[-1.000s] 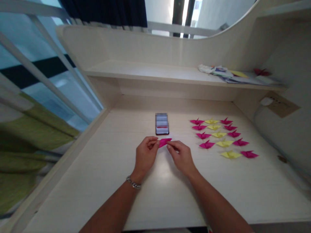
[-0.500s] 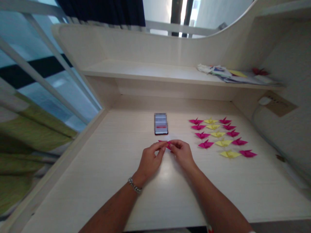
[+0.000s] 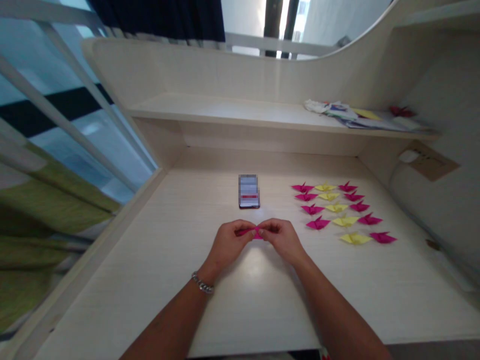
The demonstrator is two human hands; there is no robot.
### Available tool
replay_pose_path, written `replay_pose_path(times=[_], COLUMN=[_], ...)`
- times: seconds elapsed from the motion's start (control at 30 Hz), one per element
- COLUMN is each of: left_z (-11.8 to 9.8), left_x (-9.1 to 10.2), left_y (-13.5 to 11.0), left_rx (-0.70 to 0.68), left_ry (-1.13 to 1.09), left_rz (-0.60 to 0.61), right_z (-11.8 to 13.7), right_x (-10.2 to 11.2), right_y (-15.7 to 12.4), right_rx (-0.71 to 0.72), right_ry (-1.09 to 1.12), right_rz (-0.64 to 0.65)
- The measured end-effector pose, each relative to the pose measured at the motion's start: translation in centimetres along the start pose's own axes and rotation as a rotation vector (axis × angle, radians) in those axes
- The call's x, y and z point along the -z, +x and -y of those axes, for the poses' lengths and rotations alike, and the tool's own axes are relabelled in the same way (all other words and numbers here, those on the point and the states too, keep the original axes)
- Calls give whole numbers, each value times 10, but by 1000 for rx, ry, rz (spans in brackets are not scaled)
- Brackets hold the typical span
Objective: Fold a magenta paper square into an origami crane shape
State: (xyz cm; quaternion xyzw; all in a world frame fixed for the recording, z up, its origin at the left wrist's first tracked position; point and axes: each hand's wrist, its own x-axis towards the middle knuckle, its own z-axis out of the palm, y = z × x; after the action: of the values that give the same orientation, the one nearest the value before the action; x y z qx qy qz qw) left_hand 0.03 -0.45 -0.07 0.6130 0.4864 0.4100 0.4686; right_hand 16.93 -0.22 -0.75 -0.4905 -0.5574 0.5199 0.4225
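Observation:
Between both hands is a small folded piece of pink paper (image 3: 258,234), mostly covered by the fingers. My left hand (image 3: 231,242) pinches its left part, thumb and fingertips closed. My right hand (image 3: 281,239) pinches the right part in the same way, so the fingertips of both hands nearly meet. Just beyond the hands a phone (image 3: 249,191) lies flat, its screen lit and blurred. To the right, rows of folded paper cranes rest on the desk (image 3: 168,250): pink cranes (image 3: 318,223) on either side and yellow cranes (image 3: 345,221) in the middle column.
A shelf (image 3: 225,112) runs across the back, with papers and wrappers (image 3: 348,112) at its right end. A plug and cable (image 3: 408,156) are on the right wall. Pale rails (image 3: 71,105) stand at the left, beside green and blue bedding (image 3: 48,220).
Both hands have shifted slightly toward me. My left hand has turned and now grips the pink paper with the thumb nearer the right hand's thumb. Phone and cranes have stayed put.

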Motion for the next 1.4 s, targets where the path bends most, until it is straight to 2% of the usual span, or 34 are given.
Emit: replay_pose_path(times=[0.3,0.4,0.57,0.77,0.87,1.23,1.4], left_z=[-3,-6,-8,-4,-3,-4,-5], left_x=[3,3,3,4,4,4,3], left_y=[0,0,0,-3,-4,-1,-1], left_rx=[66,73,21,-56,-82,-5,-2], left_ry=[-83,-100,-101,-30,6,-114,-119], left_rz=[88,81,58,27,27,75,55], right_z=[4,6,9,10,8,9,10], right_x=[3,1,-2,1,4,4,2], right_y=[-2,-3,-6,-5,-3,-6,-8], right_rx=[-42,-57,-48,-81,-84,49,74], right_ry=[103,159,232,252,220,-54,-23], right_rz=[51,43,8,56,45,30,-8])
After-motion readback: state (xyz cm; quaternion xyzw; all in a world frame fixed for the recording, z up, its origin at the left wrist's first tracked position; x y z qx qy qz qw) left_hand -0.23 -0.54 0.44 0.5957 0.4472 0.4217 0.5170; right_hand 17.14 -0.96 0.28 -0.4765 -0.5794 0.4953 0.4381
